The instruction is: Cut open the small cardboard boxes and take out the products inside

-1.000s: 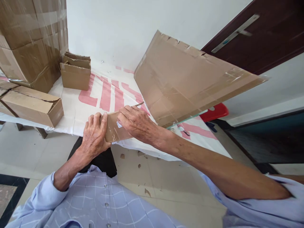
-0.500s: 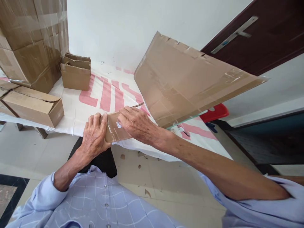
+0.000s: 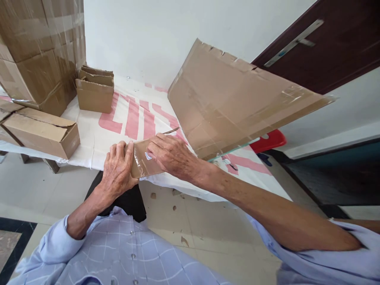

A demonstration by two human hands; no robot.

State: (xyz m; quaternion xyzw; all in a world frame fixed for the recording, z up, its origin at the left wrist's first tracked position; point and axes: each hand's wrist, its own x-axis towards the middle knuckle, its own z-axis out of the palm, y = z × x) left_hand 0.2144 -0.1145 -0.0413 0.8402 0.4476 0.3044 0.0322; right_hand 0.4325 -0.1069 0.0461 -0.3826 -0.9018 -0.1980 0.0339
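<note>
A small brown cardboard box with shiny clear tape lies at the table's front edge. Around its left end my left hand is closed, thumb on the near side. My right hand rests over its right part with curled fingers, pinched close to a small white label with a blue outline. Whatever those fingertips hold is hidden. Beyond the right knuckles a thin cardboard edge sticks out.
A large cardboard sheet leans at the right. Left stand an open small box, a closed long box and a tall taped stack of boxes. A red plastic item shows behind the sheet. Cardboard scraps litter the floor.
Hardly anything differs. My right hand keeps its place by the label, and my left hand still grips the box's left end.
</note>
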